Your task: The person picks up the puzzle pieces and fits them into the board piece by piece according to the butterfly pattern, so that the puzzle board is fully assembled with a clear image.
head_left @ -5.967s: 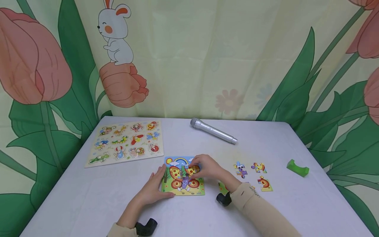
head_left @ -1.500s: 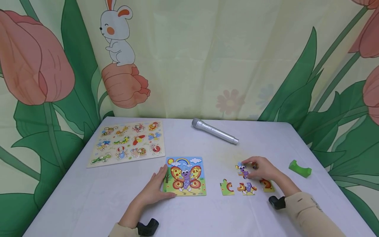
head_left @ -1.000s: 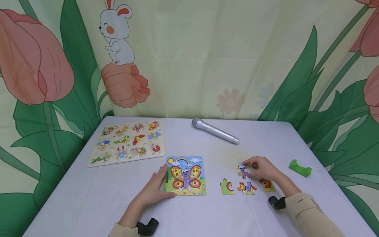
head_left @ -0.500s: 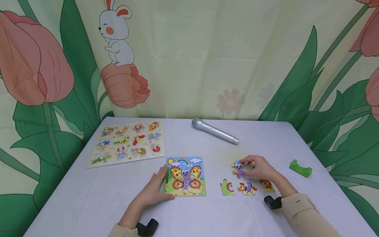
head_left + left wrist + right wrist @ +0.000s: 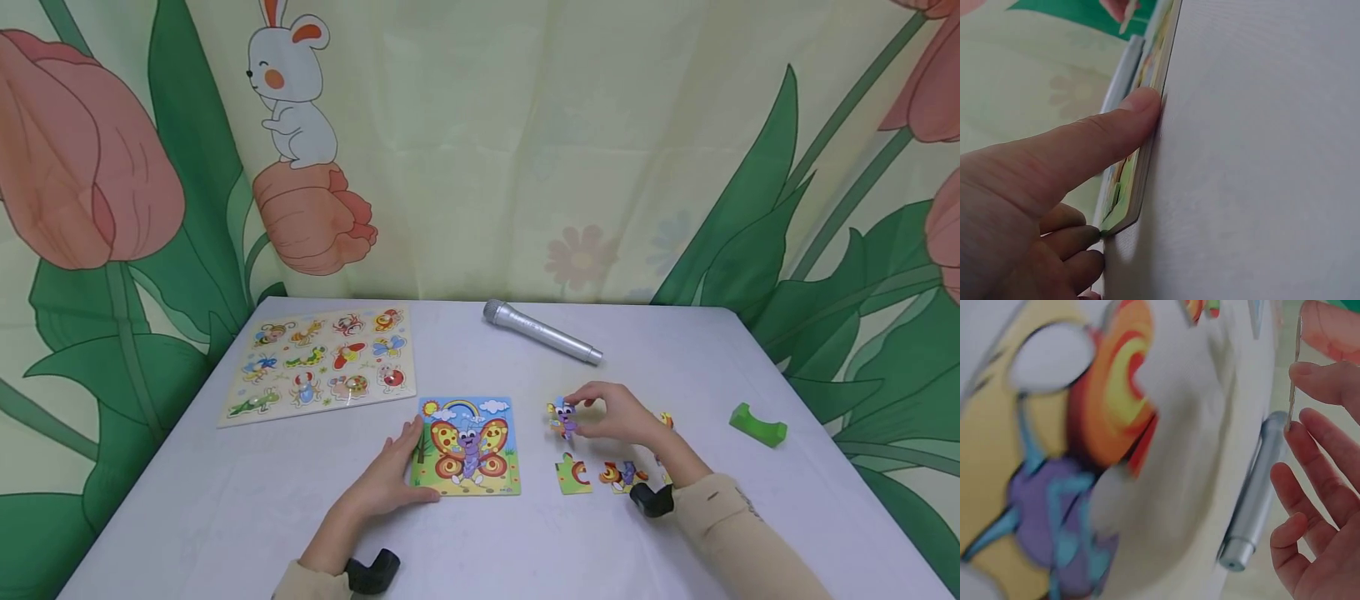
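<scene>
My left hand [image 5: 386, 477] rests against a small butterfly puzzle board [image 5: 491, 479], fingers along its left side. In the left wrist view the straight thumb presses the board's near edge [image 5: 1138, 181]. Right of the board, my right hand [image 5: 618, 415] pinches a puzzle piece [image 5: 562, 418] with the purple butterfly head between thumb and fingers. That piece shows edge-on, as a thin strip [image 5: 1296, 369], in the right wrist view. Below the hand lie a green corner piece [image 5: 573, 474] and a lower-body piece [image 5: 621, 475]. My right wrist partly hides two more pieces.
A larger insect puzzle board [image 5: 322, 358] lies at the back left. A silver microphone [image 5: 542, 332] lies at the back middle, and a green curved block [image 5: 757, 426] at the right. Behind the white-covered table hangs a printed curtain [image 5: 465, 150].
My right hand left the board, went to the loose pieces, and has now carried the butterfly-head piece leftward toward the board. My left hand has stayed at the board's left side.
</scene>
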A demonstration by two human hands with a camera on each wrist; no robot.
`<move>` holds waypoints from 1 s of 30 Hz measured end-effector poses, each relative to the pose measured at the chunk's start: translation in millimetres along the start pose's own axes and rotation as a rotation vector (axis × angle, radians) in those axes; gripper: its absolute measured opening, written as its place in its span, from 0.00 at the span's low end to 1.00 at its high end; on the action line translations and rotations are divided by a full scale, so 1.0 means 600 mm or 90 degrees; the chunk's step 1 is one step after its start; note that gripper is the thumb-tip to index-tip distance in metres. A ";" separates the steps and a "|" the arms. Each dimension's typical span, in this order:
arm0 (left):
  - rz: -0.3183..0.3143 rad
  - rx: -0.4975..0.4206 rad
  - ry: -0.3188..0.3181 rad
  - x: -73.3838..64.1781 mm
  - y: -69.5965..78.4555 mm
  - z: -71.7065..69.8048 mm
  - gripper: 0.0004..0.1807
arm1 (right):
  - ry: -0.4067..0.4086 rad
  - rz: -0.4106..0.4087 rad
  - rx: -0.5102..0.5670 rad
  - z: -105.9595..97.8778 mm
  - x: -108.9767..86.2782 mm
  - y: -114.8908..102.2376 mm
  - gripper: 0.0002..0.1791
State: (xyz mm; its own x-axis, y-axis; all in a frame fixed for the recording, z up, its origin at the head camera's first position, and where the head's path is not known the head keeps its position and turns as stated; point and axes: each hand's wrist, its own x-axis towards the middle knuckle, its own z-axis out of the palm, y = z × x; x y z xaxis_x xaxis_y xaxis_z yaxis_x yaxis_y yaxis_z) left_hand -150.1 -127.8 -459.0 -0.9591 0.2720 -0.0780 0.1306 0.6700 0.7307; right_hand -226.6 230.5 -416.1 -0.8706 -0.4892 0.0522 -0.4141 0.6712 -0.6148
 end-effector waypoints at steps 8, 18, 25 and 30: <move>-0.005 -0.002 -0.007 0.006 0.000 -0.001 0.59 | -0.026 -0.025 0.013 0.022 0.035 -0.033 0.22; -0.002 0.009 -0.003 0.015 0.004 0.000 0.58 | -0.046 -0.075 0.036 0.057 0.068 -0.064 0.21; -0.002 -0.001 -0.006 0.016 0.003 -0.001 0.59 | -0.053 -0.096 0.032 0.087 0.090 -0.082 0.20; -0.001 -0.006 -0.007 0.016 0.002 -0.001 0.59 | -0.065 -0.084 0.044 0.108 0.102 -0.098 0.21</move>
State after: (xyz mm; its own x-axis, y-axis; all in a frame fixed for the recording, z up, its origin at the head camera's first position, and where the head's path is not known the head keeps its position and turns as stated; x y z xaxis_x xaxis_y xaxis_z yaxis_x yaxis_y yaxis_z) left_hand -159.2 -124.8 -458.5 -0.9566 0.2783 -0.0860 0.1269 0.6640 0.7369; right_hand -238.1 125.0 -427.5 -0.7764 -0.6276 0.0578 -0.5012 0.5592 -0.6603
